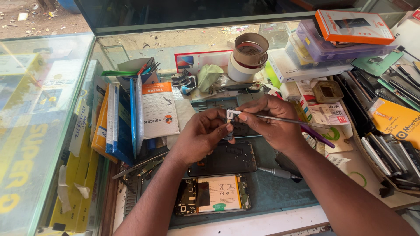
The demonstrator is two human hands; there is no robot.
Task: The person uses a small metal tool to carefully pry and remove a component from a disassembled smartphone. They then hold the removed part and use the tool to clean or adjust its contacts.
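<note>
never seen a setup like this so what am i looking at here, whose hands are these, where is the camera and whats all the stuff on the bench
There is no machine here: these are one person's two bare hands, filmed by a camera worn on that person's head and looking down at a crowded repair counter.

The left hand pinches a small phone part by its edge. The right hand holds a thin metal tool with its tip at that part.

Below the hands, on a dark work mat, lie a black phone back shell, an opened phone with its battery showing and a screwdriver. Around them are rolls of tape, flat packets standing on edge, a holder of pens and stacked boxes.
</note>
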